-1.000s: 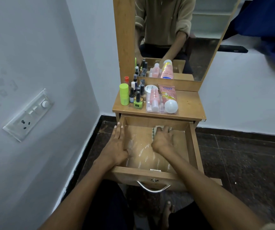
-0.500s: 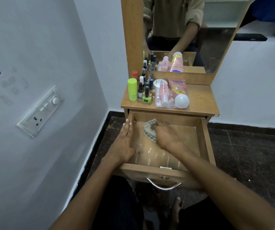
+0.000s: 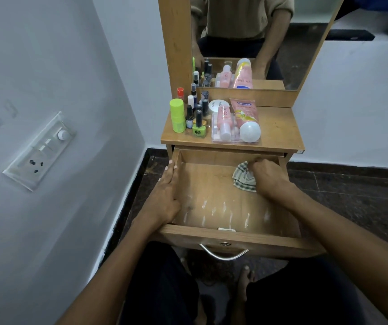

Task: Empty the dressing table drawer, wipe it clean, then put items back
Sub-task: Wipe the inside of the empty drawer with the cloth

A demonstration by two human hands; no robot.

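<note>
Now right grip [image 3: 270,178] clutches cloth [image 3: 243,177] near drawer [image 3: 235,238] back-right corner; left grip [image 3: 167,195] flat along left wall.

My dressing table top [image 3: 279,127] carries everything I took out, crowded toward its left and middle: a lime green tube [image 3: 177,116] stands at the left edge; just beside it cluster the small nail polish bottles [image 3: 198,113], one with a green base [image 3: 198,131] nearest me, and an orange-capped one [image 3: 180,92] at the back; a white round jar [image 3: 218,106] sits behind a clear flat case [image 3: 234,134]; on that case lie a pink bottle [image 3: 224,120] and a pink tube [image 3: 245,116] with a white cap; the right part is bare wood
</note>
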